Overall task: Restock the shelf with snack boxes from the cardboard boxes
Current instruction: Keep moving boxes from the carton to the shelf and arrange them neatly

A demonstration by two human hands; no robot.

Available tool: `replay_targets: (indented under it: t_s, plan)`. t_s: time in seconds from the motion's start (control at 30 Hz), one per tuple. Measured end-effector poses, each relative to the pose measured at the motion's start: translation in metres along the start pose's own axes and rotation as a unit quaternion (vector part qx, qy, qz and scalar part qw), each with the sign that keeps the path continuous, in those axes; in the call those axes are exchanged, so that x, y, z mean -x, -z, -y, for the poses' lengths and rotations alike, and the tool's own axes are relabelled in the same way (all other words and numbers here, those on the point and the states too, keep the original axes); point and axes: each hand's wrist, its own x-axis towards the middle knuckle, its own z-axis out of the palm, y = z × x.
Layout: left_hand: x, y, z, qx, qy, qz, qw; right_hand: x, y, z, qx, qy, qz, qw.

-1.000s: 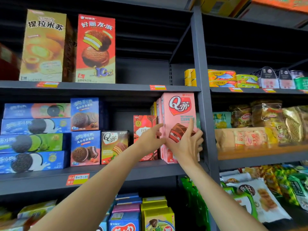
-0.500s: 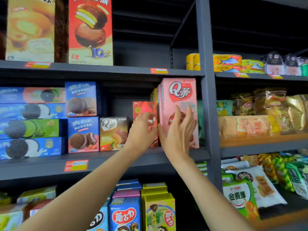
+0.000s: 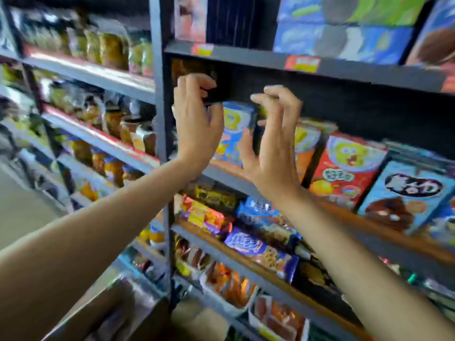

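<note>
The frame is blurred by motion. My left hand (image 3: 197,119) and my right hand (image 3: 273,143) hover side by side in front of a dark shelf bay, fingers loosely curled, holding nothing. Between them, further back, a blue snack box with a yellow cartoon figure (image 3: 236,129) stands on the shelf. A red snack box (image 3: 344,168) and a blue chocolate snack box (image 3: 406,193) stand to its right. At the bottom left lies an open brown cardboard box (image 3: 105,313); its contents are not visible.
A grey upright post (image 3: 160,143) splits the shelving just left of my left hand. Bagged snacks (image 3: 103,48) fill the left bays, and wrapped biscuit packs (image 3: 261,249) lie on the lower shelves. The floor (image 3: 22,207) shows at far left.
Both hands have let go of the pink box and come away empty. The view has swung sharply down to lower shelves, and the pink box is out of view.
</note>
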Motion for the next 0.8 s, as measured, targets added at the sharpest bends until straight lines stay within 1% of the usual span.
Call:
replay_targets:
  t_s: [0.07, 0.13, 0.2, 0.3, 0.33, 0.4, 0.47, 0.53, 0.57, 0.6, 0.67, 0.73, 0.77, 0.8]
  plan:
    - [0.03, 0.052, 0.088, -0.086, 0.056, 0.017, 0.995, 0.051, -0.079, 0.017, -0.015, -0.034, 0.096, 0.995]
    - [0.069, 0.097, 0.175, -0.161, 0.126, 0.063, 0.977, 0.106, -0.16, 0.029, -0.014, -0.085, 0.196, 0.977]
    - [0.113, 0.138, 0.255, -0.211, 0.191, 0.134, 0.949, 0.169, -0.239, 0.039, 0.014, -0.133, 0.297, 0.945]
    - [0.177, 0.199, 0.352, -0.253, 0.258, 0.226, 0.904, 0.266, -0.339, 0.048, 0.039, -0.183, 0.423, 0.886]
    - [0.2, 0.218, 0.38, -0.264, 0.275, 0.252, 0.89, 0.301, -0.366, 0.05, 0.039, -0.21, 0.476, 0.853]
    - [0.253, 0.255, 0.432, -0.287, 0.315, 0.295, 0.855, 0.374, -0.409, 0.053, 0.041, -0.277, 0.591, 0.756]
    - [0.313, 0.286, 0.482, -0.327, 0.354, 0.345, 0.806, 0.452, -0.439, 0.055, 0.042, -0.321, 0.671, 0.667]
    - [0.372, 0.309, 0.524, -0.364, 0.405, 0.393, 0.741, 0.52, -0.464, 0.053, 0.027, -0.383, 0.707, 0.594]
    - [0.398, 0.316, 0.54, -0.373, 0.44, 0.405, 0.71, 0.546, -0.476, 0.053, 0.02, -0.406, 0.719, 0.564]
    - [0.424, 0.322, 0.556, -0.373, 0.466, 0.409, 0.69, 0.571, -0.489, 0.052, 0.018, -0.417, 0.725, 0.548]
    - [0.468, 0.33, 0.584, -0.364, 0.483, 0.436, 0.667, 0.613, -0.518, 0.05, 0.017, -0.424, 0.735, 0.529]
    - [0.512, 0.34, 0.613, -0.354, 0.491, 0.476, 0.638, 0.653, -0.556, 0.053, 0.007, -0.43, 0.739, 0.519]
    - [0.524, 0.342, 0.621, -0.334, 0.505, 0.486, 0.63, 0.665, -0.571, 0.053, 0.004, -0.437, 0.739, 0.512]
    - [0.532, 0.345, 0.627, -0.312, 0.522, 0.491, 0.623, 0.676, -0.585, 0.052, 0.006, -0.443, 0.75, 0.492]
